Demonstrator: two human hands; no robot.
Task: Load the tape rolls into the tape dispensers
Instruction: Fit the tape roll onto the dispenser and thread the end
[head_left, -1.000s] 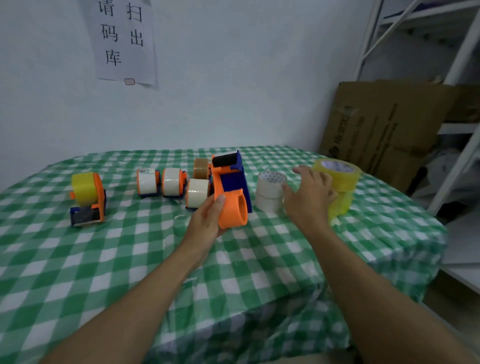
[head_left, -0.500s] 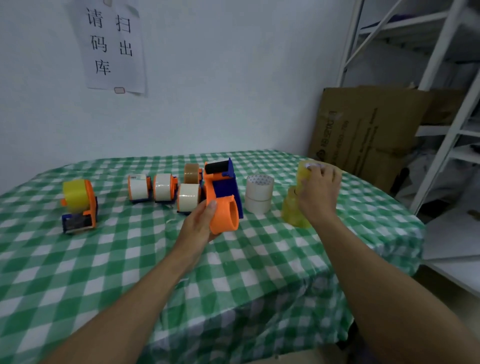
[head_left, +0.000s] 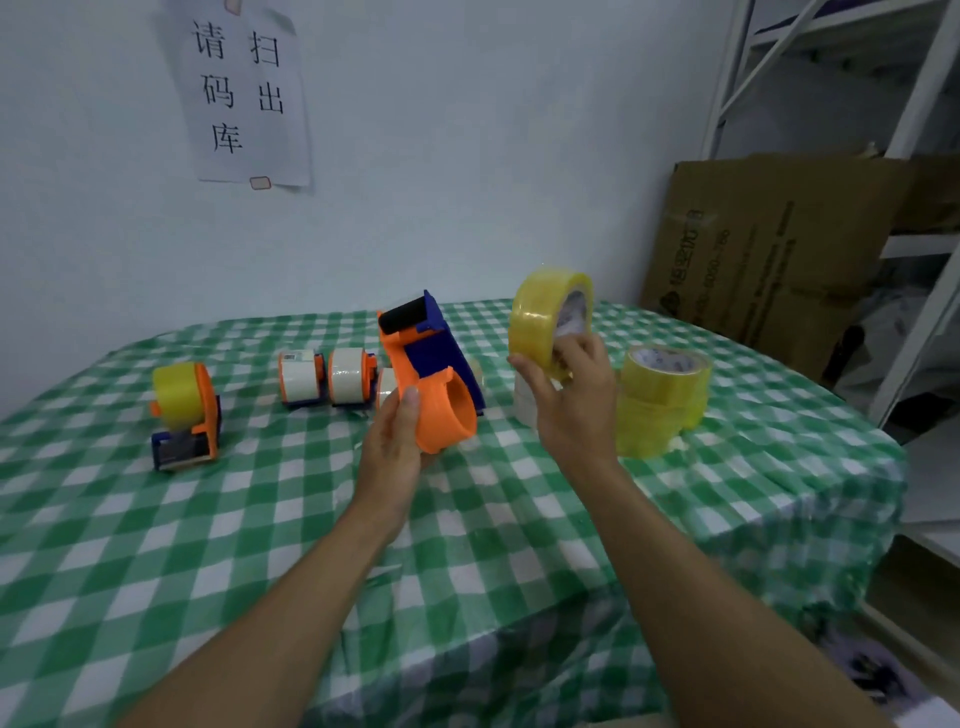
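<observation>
Five tape dispensers: one empty dispenser (head_left: 431, 387), one yellow-loaded dispenser (head_left: 184, 410) near the left edge of the table (head_left: 260, 519), two white-loaded dispensers (head_left: 298, 376) (head_left: 348, 376), and a fifth dispenser (head_left: 385, 384), half hidden. Three loose yellow rolls: one raised roll (head_left: 540, 317) and two stacked rolls (head_left: 662, 400) toward the right edge. The white rolls (head_left: 523, 408) are mostly hidden, so uncounted.

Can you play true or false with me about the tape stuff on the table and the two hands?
1. The right hand holds a yellow roll up in the air. True.
2. The left hand holds nothing. False: it grips the empty dispenser.
3. The far-left dispenser has a yellow roll in it. True.
4. The tablecloth is red. False: it has green and white checks.
5. No yellow rolls are on the table. False: a stack stands to the right of the right hand.
</observation>
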